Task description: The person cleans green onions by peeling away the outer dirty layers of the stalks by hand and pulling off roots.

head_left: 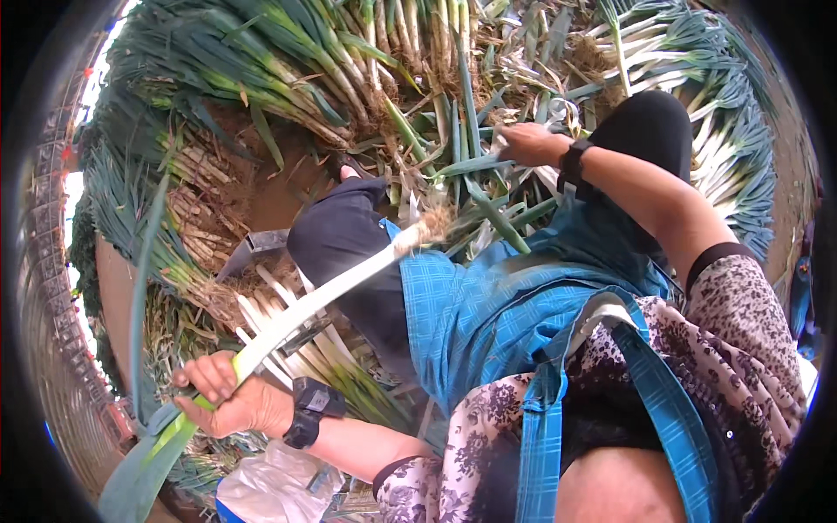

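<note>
My left hand (pixel 222 399) grips a long leek (pixel 323 296) near where its white stalk turns green. The stalk slants up to the right, and its rooty end lies over my blue checked apron (pixel 488 305). The green leaves hang down to the lower left. My right hand (pixel 529 144) reaches forward over my knee and closes on green leek leaves (pixel 475 166) in the pile ahead. I cannot make out any tool in it. Both wrists wear black bands.
Heaps of leeks (pixel 261 61) with white stalks and muddy roots surround me on the earth floor. More trimmed white stalks (pixel 296 349) lie by my left knee. A grey metal piece (pixel 253 246) sits at the left. A clear plastic bag (pixel 266 484) lies at the bottom.
</note>
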{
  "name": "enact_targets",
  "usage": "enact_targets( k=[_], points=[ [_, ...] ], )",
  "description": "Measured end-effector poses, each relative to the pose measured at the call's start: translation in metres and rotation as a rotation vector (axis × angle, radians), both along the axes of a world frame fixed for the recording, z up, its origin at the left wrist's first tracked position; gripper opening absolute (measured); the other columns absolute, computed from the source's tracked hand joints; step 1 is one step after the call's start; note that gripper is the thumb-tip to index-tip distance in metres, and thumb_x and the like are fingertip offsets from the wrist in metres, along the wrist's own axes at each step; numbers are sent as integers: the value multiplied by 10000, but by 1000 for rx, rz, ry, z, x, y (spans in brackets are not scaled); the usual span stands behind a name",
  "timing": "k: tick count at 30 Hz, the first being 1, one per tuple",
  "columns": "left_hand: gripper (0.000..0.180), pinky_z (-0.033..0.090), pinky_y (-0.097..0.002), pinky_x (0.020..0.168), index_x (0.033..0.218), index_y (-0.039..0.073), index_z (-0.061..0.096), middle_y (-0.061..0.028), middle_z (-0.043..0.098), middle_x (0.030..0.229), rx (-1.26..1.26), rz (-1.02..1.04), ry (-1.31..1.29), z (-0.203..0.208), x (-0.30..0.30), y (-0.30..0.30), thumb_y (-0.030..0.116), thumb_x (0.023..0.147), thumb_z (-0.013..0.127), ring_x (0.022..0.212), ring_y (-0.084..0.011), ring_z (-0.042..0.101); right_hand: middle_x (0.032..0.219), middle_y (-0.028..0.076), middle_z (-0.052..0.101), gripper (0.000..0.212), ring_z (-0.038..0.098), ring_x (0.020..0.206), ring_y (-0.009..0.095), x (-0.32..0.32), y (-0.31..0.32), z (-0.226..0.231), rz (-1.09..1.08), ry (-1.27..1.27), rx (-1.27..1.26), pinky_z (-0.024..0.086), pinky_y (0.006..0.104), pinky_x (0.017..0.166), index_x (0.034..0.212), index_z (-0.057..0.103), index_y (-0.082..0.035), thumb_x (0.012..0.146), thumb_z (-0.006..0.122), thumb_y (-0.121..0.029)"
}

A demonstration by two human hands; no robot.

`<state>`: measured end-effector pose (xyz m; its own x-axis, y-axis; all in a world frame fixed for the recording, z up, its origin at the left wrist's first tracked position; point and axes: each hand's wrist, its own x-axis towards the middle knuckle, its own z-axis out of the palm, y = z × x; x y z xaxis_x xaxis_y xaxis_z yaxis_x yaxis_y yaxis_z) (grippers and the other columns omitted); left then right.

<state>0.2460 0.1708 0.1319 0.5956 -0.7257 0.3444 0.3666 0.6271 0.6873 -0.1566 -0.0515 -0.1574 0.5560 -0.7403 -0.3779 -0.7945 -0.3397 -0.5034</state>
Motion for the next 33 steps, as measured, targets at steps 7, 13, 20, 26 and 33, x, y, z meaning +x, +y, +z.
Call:
enact_targets(
  k=[7, 13, 20, 26, 33],
  points=[
    [212, 258, -207, 441, 846, 65, 505, 40, 328, 553, 82, 123, -4, -10, -14, -2, 234, 890, 624, 463, -58, 319, 941, 198, 645, 392, 627, 900, 353, 116, 65, 97, 356, -684, -33, 507, 424, 800, 1093, 635, -3, 849, 676, -306],
    [250, 267, -211, 459, 794, 85, 472, 24, 344, 566, 138, 151, 52, -17, -10, -2, 259, 924, 596, 476, -64, 334, 768, 169, 641, 172, 631, 779, 364, 123, 75, 78, 429, -849, -118, 502, 436, 688, 832, 647, -12, 794, 667, -178],
    [318, 265, -217, 444, 691, 116, 436, 31, 352, 524, 204, 318, 65, -20, -12, 1, 252, 938, 582, 447, -66, 334, 802, 223, 626, 198, 618, 803, 414, 127, 77, 62, -161, -274, -91, 489, 505, 695, 803, 545, -8, 726, 664, -146],
    [302, 248, -229, 406, 701, 113, 446, 39, 343, 505, 148, 554, 135, 2, 19, 25, 219, 924, 620, 408, -68, 324, 797, 201, 649, 121, 669, 759, 347, 27, 45, -44, -280, 40, -121, 531, 426, 637, 893, 622, 26, 791, 577, -19],
    [444, 412, -291, 653, 786, 66, 441, -25, 450, 699, 307, 654, 133, -9, 8, 23, 431, 841, 689, 669, -146, 455, 1131, 167, 623, 610, 631, 915, 218, 104, 56, 54, -312, -799, 685, 552, 316, 794, 1323, 495, -15, 908, 597, -451]
  ],
)
